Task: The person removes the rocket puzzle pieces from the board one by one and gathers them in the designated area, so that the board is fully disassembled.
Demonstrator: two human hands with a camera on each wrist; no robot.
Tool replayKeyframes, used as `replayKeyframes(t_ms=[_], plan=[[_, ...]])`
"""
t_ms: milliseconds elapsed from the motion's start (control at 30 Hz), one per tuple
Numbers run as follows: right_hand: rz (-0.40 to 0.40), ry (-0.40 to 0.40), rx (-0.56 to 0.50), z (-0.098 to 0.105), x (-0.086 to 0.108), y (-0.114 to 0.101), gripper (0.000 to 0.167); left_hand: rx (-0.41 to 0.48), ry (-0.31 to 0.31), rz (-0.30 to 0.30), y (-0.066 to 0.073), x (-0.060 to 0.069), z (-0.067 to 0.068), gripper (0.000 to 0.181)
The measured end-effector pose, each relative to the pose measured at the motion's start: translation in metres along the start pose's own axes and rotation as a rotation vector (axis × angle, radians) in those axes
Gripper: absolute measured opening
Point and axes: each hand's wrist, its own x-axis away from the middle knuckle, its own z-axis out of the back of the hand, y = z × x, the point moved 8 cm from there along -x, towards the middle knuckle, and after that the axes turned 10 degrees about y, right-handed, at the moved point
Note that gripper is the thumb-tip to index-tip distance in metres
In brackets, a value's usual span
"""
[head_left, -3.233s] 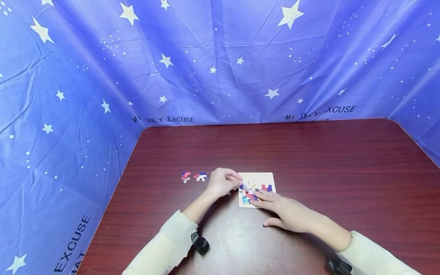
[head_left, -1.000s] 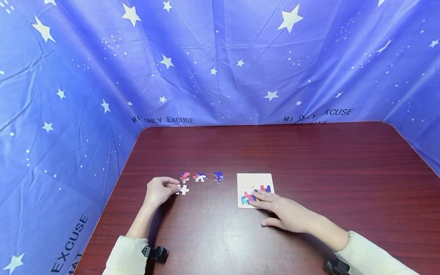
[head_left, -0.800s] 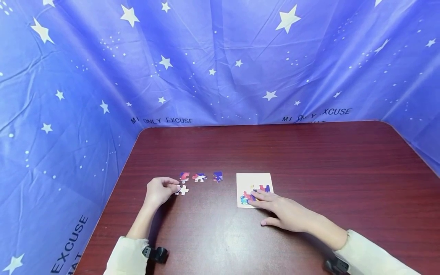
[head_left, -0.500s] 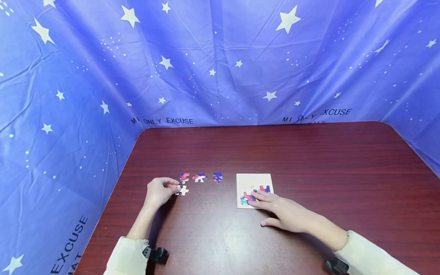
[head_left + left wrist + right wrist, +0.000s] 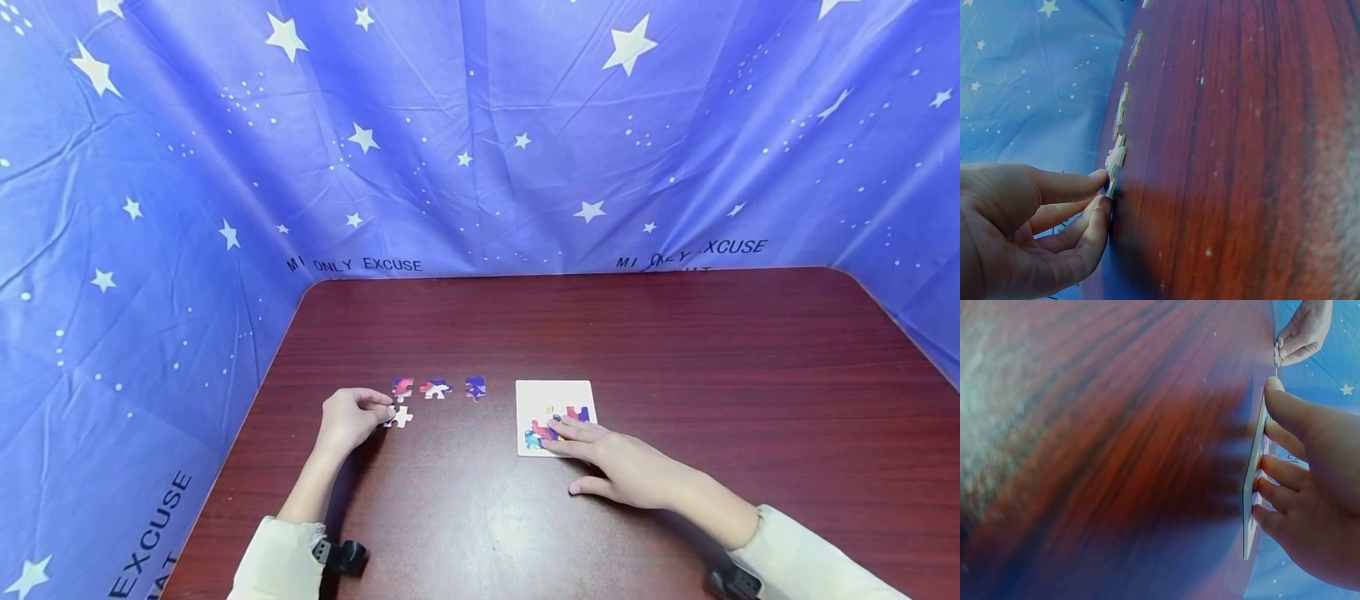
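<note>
In the head view my left hand [image 5: 352,421] pinches a mostly white jigsaw piece [image 5: 402,417] between thumb and fingers at the left of the table. The left wrist view shows this jigsaw piece [image 5: 1115,160] at the fingertips, seen nearly edge-on. My right hand [image 5: 633,467] lies with extended fingers on the pale square puzzle board [image 5: 551,393]. Red, purple and teal pieces [image 5: 536,435] sit in the board's lower part, some hidden under the fingers. From the right wrist view, the right hand's fingertips [image 5: 1261,514] touch the board's top face.
Three loose jigsaw pieces lie in a row behind the held one: a red one [image 5: 402,386], a red-white-purple one [image 5: 435,389] and a dark blue one [image 5: 476,387]. The brown wooden table [image 5: 675,350] is backed by a blue star-printed curtain [image 5: 480,125].
Since the earliest frame, my left hand has moved left from the board with the white jigsaw piece, baring the board's left side. Over the last second both hands have stayed put.
</note>
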Motion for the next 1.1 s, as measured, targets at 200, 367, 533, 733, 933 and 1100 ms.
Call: replayKeyframes(t_ms=[200, 367, 533, 733, 933, 1100], plan=[[-0.002, 0.0, -0.003, 0.0, 0.0001, 0.0003, 0.057, 0.0, 0.004, -0.003, 0.0004, -0.0001, -0.0002, 0.011], [0.007, 0.006, 0.002, -0.0003, -0.0003, -0.0003, 0.057, -0.004, 0.008, 0.003, 0.0004, 0.0003, 0.0003, 0.01], [-0.002, 0.0, -0.002, -0.0003, 0.0007, 0.0007, 0.057, -0.001, 0.008, -0.002, 0.0006, 0.0011, -0.0005, 0.01], [0.019, 0.024, 0.003, 0.0023, -0.0002, -0.0006, 0.057, -0.006, 0.024, -0.014, 0.0021, 0.0002, -0.0002, 0.009], [0.01, 0.012, -0.007, 0.002, 0.0007, 0.0003, 0.057, -0.021, 0.031, -0.023, 0.0029, 0.0009, 0.0, 0.009], [-0.003, 0.005, -0.014, 0.0009, 0.0011, 0.001, 0.057, -0.033, 0.035, -0.035, 0.0039, 0.0015, 0.0001, 0.008]])
